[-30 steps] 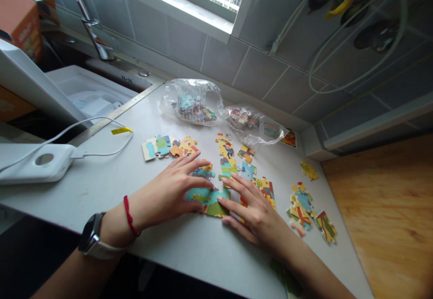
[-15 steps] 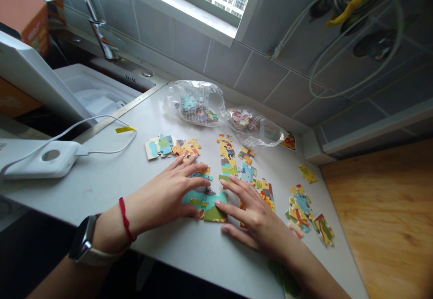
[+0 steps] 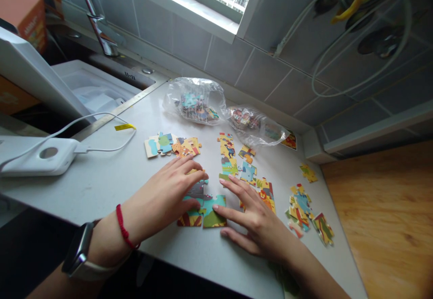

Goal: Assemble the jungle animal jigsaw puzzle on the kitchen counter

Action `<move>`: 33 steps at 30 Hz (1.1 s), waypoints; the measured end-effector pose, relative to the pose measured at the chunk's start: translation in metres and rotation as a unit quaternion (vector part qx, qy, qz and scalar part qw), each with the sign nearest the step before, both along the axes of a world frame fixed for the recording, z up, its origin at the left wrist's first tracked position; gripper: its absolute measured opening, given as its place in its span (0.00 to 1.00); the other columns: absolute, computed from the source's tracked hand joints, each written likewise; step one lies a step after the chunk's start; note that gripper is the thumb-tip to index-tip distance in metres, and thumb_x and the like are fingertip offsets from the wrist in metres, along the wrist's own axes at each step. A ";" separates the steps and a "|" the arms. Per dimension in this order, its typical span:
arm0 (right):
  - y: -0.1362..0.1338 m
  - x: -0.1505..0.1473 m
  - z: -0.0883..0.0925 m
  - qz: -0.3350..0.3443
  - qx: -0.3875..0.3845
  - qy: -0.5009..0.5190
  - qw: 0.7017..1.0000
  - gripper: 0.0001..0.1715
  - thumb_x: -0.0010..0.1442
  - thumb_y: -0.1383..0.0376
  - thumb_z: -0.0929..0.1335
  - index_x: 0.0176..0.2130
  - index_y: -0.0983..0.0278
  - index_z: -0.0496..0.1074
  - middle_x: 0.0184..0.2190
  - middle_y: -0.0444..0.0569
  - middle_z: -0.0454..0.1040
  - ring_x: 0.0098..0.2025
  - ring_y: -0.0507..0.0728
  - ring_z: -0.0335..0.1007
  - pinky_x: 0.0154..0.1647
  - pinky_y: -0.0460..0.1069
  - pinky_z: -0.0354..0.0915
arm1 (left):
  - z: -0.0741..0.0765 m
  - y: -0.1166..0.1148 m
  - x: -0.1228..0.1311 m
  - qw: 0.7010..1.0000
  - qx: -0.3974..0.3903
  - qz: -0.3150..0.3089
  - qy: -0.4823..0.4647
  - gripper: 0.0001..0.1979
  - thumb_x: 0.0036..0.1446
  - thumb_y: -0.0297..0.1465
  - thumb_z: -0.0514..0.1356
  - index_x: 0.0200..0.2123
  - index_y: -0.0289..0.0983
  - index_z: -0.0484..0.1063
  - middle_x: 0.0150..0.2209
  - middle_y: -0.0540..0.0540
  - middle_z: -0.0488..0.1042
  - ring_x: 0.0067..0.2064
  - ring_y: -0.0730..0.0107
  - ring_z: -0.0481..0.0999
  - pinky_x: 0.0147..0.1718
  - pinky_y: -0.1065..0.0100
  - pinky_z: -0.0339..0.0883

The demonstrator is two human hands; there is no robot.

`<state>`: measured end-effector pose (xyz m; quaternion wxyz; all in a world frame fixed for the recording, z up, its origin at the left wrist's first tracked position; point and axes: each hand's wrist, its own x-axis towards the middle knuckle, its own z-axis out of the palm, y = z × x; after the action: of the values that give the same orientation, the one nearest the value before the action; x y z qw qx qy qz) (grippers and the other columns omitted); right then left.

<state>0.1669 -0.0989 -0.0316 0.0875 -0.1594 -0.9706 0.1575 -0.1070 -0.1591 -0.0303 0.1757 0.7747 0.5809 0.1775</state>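
My left hand (image 3: 172, 184) lies palm down over a small block of jigsaw pieces, its fingers stretched forward and partly hiding them. By its thumb are a grey piece (image 3: 196, 191) and a bottom piece with brown leaf shapes (image 3: 192, 221). My right hand (image 3: 255, 215) is spread, its index fingertip on a teal and green piece (image 3: 215, 218) beside that block. The middle fingertips rest near a vertical strip of joined pieces (image 3: 227, 150). A light blue elephant piece (image 3: 248, 172) and a lion piece (image 3: 265, 195) lie just beyond my right hand, partly covered.
Joined pieces (image 3: 165, 143) lie at the left, and a loose pile (image 3: 300, 206) at the right. Two clear plastic bags (image 3: 194, 103) with more pieces stand against the wall. A white power bank-like device (image 3: 47, 157) with a cable and a sink (image 3: 135, 80) are on the left.
My left hand has slid left and slightly down, uncovering more of the bottom leaf-patterned piece. The teal and green piece has shifted slightly downward. My right hand has barely moved.
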 end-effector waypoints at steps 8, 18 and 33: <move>-0.003 -0.003 0.001 0.020 -0.022 -0.015 0.999 0.23 0.68 0.63 0.70 0.62 0.54 0.75 0.78 0.53 0.49 0.78 0.70 0.42 0.73 0.71 0.54 | 0.002 -0.003 -0.003 0.996 0.069 0.050 0.021 0.16 0.60 0.32 0.69 0.52 0.43 0.78 0.60 0.41 0.75 0.67 0.44 0.68 0.67 0.41 0.62; -0.002 -0.002 0.002 0.015 -0.026 -0.021 0.999 0.24 0.68 0.60 0.71 0.62 0.53 0.75 0.78 0.54 0.48 0.78 0.70 0.42 0.73 0.72 0.52 | -0.016 -0.008 0.003 0.984 0.035 0.130 0.118 0.49 0.49 0.46 0.74 0.72 0.41 0.61 0.76 0.31 0.50 0.76 0.30 0.44 0.69 0.35 0.54; -0.002 -0.003 0.005 0.010 -0.014 -0.028 0.999 0.24 0.66 0.59 0.73 0.61 0.52 0.76 0.76 0.55 0.52 0.77 0.72 0.47 0.71 0.73 0.57 | -0.015 -0.004 -0.004 0.985 0.033 0.138 0.101 0.48 0.48 0.48 0.75 0.69 0.42 0.64 0.75 0.31 0.52 0.76 0.26 0.44 0.68 0.27 0.45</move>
<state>0.1635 -0.1005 -0.0271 0.0563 -0.1555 -0.9719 0.1675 -0.1110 -0.1631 -0.0452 0.0645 0.7061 0.6911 0.1398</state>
